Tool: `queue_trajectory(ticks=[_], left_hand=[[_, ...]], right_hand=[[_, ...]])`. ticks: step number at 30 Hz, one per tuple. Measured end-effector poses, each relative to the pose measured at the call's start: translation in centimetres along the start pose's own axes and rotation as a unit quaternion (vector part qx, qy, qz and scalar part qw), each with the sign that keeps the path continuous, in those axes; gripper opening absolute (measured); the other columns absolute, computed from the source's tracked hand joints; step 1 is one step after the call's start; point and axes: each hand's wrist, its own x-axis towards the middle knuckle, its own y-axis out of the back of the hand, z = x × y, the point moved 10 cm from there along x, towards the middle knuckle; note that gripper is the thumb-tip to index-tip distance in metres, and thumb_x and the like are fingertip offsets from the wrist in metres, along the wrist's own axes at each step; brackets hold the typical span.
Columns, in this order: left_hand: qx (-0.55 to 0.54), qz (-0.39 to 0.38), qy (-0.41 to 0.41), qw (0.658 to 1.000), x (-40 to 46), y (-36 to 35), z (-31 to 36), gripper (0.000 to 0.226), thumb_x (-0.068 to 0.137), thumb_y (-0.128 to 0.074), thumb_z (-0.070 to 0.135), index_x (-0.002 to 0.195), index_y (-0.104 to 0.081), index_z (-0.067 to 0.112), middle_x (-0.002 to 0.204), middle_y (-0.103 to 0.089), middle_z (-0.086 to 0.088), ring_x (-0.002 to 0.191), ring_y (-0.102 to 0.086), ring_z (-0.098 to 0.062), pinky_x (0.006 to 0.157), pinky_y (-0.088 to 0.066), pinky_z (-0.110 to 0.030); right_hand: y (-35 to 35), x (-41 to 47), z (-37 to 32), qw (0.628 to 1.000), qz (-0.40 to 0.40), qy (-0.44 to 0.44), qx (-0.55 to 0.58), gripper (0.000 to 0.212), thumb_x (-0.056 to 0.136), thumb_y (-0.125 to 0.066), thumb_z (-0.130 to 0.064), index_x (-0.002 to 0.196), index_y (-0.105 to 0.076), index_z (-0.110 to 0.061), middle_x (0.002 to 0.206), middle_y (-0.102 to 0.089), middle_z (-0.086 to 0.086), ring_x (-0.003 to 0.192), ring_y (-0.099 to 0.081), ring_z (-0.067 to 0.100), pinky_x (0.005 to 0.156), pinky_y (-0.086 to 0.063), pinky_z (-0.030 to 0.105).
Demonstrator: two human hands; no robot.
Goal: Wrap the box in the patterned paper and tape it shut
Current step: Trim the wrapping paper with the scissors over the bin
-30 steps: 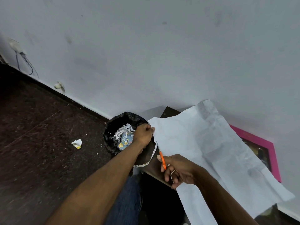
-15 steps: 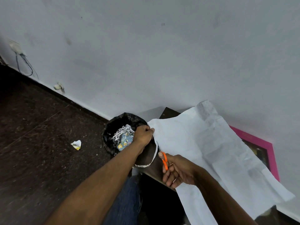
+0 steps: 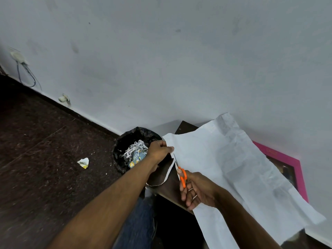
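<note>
Right now, from the head view, your left hand (image 3: 159, 150) reaches out over the bin and pinches the near corner of the paper (image 3: 233, 169), fingers curled tight on its edge. That paper lies white side up across the dark surface (image 3: 170, 184), spread from the wall down toward you, with its far end running up against the wall and its near end hanging past the surface edge. Your right hand (image 3: 199, 191) holds the orange-handled scissors (image 3: 180, 172), fingers curled through and round the loops; the blades point up toward your left hand and sit at the paper's left edge. A thin strip (image 3: 168, 174) of cut paper curls down from that edge, between your two hands, and loops over the surface corner. The box is not something you can pick out in this view. Just left of the surface stands a bin (image 3: 125, 144) lined with a black bag, holding shredded white paper and patterned scraps. A small crumpled scrap (image 3: 83, 162) lies on the dark floor (image 3: 45, 159), well apart from the bin. Beyond the paper, a pink frame (image 3: 298, 169) lies by the wall. Your blue-jeaned leg (image 3: 138, 221) shows below your left forearm.
</note>
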Motion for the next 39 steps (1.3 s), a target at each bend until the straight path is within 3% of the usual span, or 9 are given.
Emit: queue_trajectory(ticks=[1,3,10,13,19,24,28,33,39], left_hand=[[-0.009,-0.010,0.001,1.000,-0.3,-0.2,0.1,0.005,0.087,-0.071,0.006,0.086,-0.066,0.008,0.080,-0.067,-0.001,0.070,-0.060,-0.010,0.059,-0.045,-0.017],[-0.016,-0.021,0.002,1.000,-0.6,-0.3,0.0,0.016,0.086,-0.070,0.001,0.101,-0.069,0.003,0.094,-0.071,-0.006,0.080,-0.065,-0.013,0.063,-0.050,-0.015],[0.038,-0.032,-0.020,0.999,-0.5,-0.4,0.4,0.021,0.091,-0.063,-0.001,0.111,-0.067,0.004,0.096,-0.068,-0.003,0.085,-0.062,-0.013,0.073,-0.048,-0.018],[0.053,-0.036,-0.030,0.997,-0.4,-0.4,0.6,0.020,0.092,-0.061,0.000,0.111,-0.068,0.003,0.092,-0.068,-0.002,0.086,-0.061,-0.014,0.074,-0.048,-0.018],[0.050,-0.044,-0.026,0.997,-1.1,-0.4,0.5,0.016,0.092,-0.063,0.003,0.107,-0.068,0.005,0.081,-0.066,0.005,0.072,-0.059,-0.004,0.057,-0.044,-0.007],[0.024,-0.043,-0.022,0.999,-1.8,-0.2,-0.1,0.017,0.087,-0.066,0.000,0.104,-0.070,0.005,0.084,-0.073,-0.006,0.067,-0.065,-0.008,0.061,-0.050,-0.013],[0.016,-0.045,-0.018,0.999,-1.9,-0.1,-0.5,0.023,0.083,-0.070,0.001,0.106,-0.070,0.005,0.091,-0.075,-0.013,0.075,-0.069,-0.017,0.082,-0.057,-0.032],[0.027,-0.049,-0.016,0.998,-2.2,-0.2,0.2,0.020,0.082,-0.068,0.001,0.101,-0.071,0.008,0.092,-0.074,-0.012,0.075,-0.066,-0.015,0.068,-0.054,-0.021],[0.022,-0.061,-0.008,0.998,-2.0,-0.3,0.1,0.024,0.080,-0.070,-0.001,0.100,-0.071,0.011,0.093,-0.075,-0.006,0.080,-0.069,-0.015,0.071,-0.053,-0.022]], right_hand=[[0.0,0.0,0.0,1.000,0.002,0.002,0.000,0.068,0.069,-0.054,-0.073,0.081,-0.063,-0.007,0.074,-0.066,0.014,0.055,-0.062,0.021,0.059,-0.057,0.031],[0.0,0.1,-0.1,1.000,0.002,0.004,0.001,0.067,0.070,-0.054,-0.073,0.081,-0.064,-0.007,0.074,-0.066,0.014,0.055,-0.062,0.021,0.059,-0.057,0.032],[-0.2,-0.1,-0.5,1.000,-0.001,0.006,-0.006,0.064,0.087,-0.046,-0.069,0.082,-0.063,-0.007,0.073,-0.065,0.013,0.055,-0.062,0.022,0.056,-0.057,0.031],[-0.2,-0.1,-0.7,1.000,0.001,0.005,-0.017,0.062,0.091,-0.045,-0.066,0.083,-0.062,-0.007,0.072,-0.064,0.012,0.055,-0.062,0.022,0.056,-0.056,0.032],[-0.1,-0.2,-1.1,1.000,0.012,0.016,-0.016,0.059,0.094,-0.045,-0.062,0.083,-0.062,-0.007,0.070,-0.064,0.012,0.054,-0.061,0.022,0.057,-0.056,0.032],[-0.1,-0.2,-1.4,0.999,0.023,0.022,-0.011,0.057,0.093,-0.047,-0.061,0.083,-0.061,-0.007,0.069,-0.063,0.012,0.053,-0.060,0.023,0.057,-0.056,0.033],[-0.1,-0.3,-1.3,0.999,0.028,0.021,-0.013,0.057,0.092,-0.049,-0.062,0.084,-0.062,-0.006,0.068,-0.063,0.012,0.052,-0.060,0.023,0.056,-0.056,0.033],[-0.1,-0.3,-1.5,0.999,0.032,0.024,-0.021,0.057,0.094,-0.048,-0.060,0.083,-0.062,-0.006,0.067,-0.063,0.012,0.052,-0.060,0.022,0.055,-0.056,0.032],[-0.1,-0.2,-1.5,0.999,0.033,0.025,-0.022,0.056,0.094,-0.049,-0.060,0.084,-0.062,-0.006,0.067,-0.063,0.012,0.052,-0.060,0.022,0.056,-0.056,0.033]])
